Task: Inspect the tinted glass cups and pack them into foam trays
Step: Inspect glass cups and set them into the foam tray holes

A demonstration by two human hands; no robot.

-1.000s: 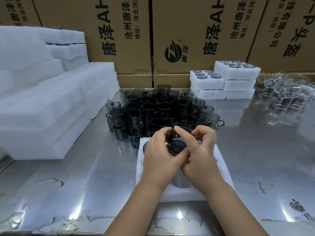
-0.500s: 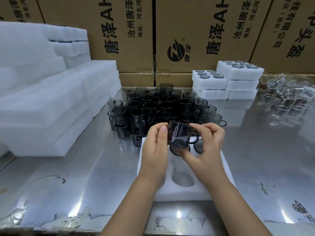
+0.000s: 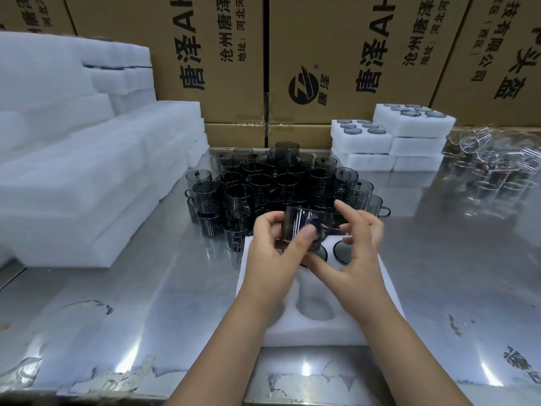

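A dark tinted glass cup [image 3: 295, 227] is held tilted just above the white foam tray [image 3: 316, 332] in front of me. My left hand [image 3: 272, 259] grips it, thumb across its side. My right hand [image 3: 357, 250] touches the cup's right side with fingers spread and index finger raised. Two tinted cups sit in the tray's far pockets; one shows at the right [image 3: 342, 253]. An empty pocket [image 3: 317, 309] lies near the tray's middle. Behind the tray stands a dense cluster of loose tinted cups [image 3: 278, 183].
Stacks of plain white foam sheets [image 3: 73, 183] fill the left side of the steel table [image 3: 152, 288]. Filled foam trays [image 3: 389, 139] are stacked at the back right, clear glass cups [image 3: 497, 168] beside them. Cardboard boxes [image 3: 322, 54] form the back wall.
The cup was lifted from low over the tray and turned on its side between both hands. My right index finger has come off it and points up.
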